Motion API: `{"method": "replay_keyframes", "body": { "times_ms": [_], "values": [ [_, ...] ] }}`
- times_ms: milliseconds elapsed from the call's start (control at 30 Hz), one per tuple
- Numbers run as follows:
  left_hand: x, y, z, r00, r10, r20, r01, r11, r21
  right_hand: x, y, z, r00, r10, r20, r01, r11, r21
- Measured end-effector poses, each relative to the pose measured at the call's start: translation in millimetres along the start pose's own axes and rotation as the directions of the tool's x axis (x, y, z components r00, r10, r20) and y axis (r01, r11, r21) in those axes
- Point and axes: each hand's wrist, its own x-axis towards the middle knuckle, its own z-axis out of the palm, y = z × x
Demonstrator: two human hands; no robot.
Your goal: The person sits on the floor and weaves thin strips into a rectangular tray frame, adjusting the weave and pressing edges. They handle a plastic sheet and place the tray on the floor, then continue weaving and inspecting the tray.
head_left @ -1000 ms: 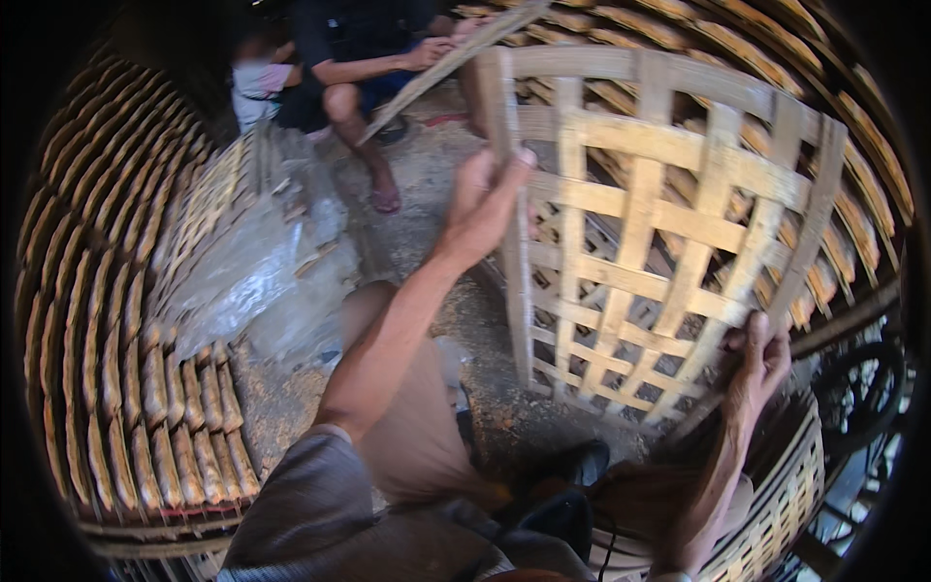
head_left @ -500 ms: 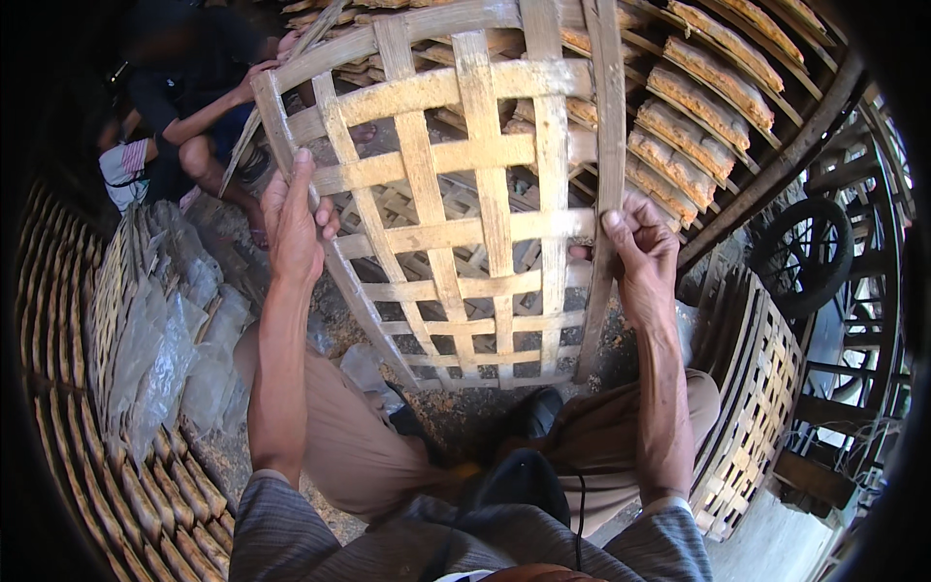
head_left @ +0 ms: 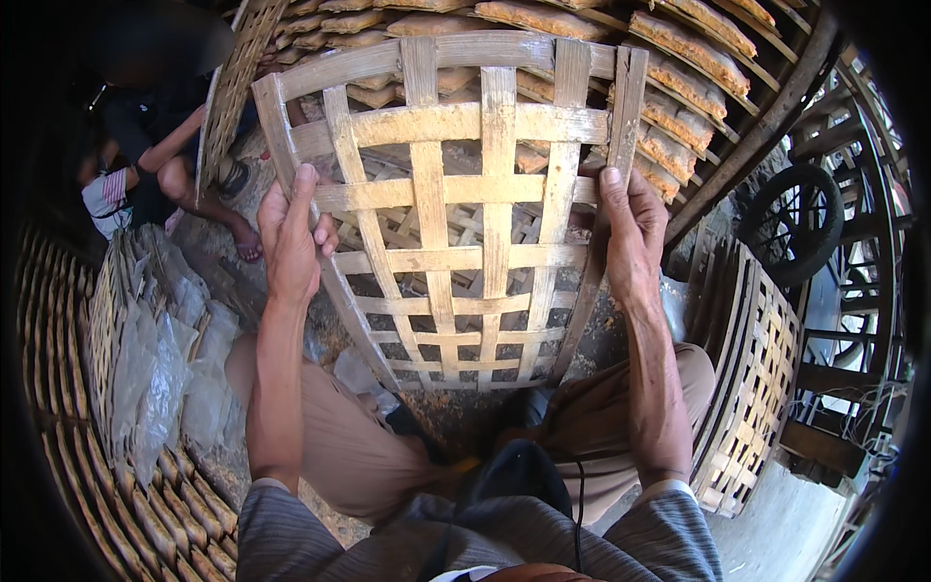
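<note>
A woven bamboo tray (head_left: 497,189) with flat crossing strips and a wooden frame stands upright between my knees, its lower edge near the floor. My left hand (head_left: 293,231) is closed on the tray's left side bar, thumb on the near face. On the opposite bar my right hand (head_left: 632,228) grips at about the same height, its thumb on the front and its fingers mostly hidden behind. Pale crumbs or powder seem to coat several strips.
Racks at the back hold slabs of orange-brown food (head_left: 669,116). Clear plastic sheets (head_left: 160,373) drape at left above rows of brown pieces (head_left: 184,509). Stacked woven trays (head_left: 747,388) lean at right beside a black wheel (head_left: 793,223). A co-worker's hand holds another tray (head_left: 233,92).
The tray I hold has turned more squarely toward me and its top has dropped slightly. My right hand has risen a little along its bar. The co-worker's tray has swung into fuller view.
</note>
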Motion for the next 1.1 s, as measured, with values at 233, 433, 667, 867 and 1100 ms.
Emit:
{"method": "replay_keyframes", "body": {
  "times_ms": [233,433,667,867,1100],
  "values": [
    [11.2,9.5,-12.8,0.983,0.171,0.062,-0.182,0.94,0.288,-9.5,3.9,-5.0,0.99,0.116,-0.077,-0.119,0.992,-0.038],
    [13.5,17.3,-14.8,0.976,0.149,0.157,-0.164,0.982,0.089,-12.2,19.6,-19.7,0.993,0.086,-0.079,-0.088,0.996,-0.021],
    [5.6,11.5,-15.0,0.986,0.166,0.027,-0.168,0.983,0.069,-7.1,-4.5,-2.6,0.996,0.081,0.034,-0.081,0.997,0.003],
    [3.0,12.0,-6.9,0.971,0.228,0.075,-0.236,0.964,0.12,-5.7,0.6,-12.0,0.998,-0.048,-0.035,0.034,0.948,-0.317],
    [1.3,6.8,-1.2,0.983,0.182,0.036,-0.185,0.967,0.174,0.1,4.2,-25.2,0.998,-0.051,-0.023,0.037,0.913,-0.407]
  ]
}}
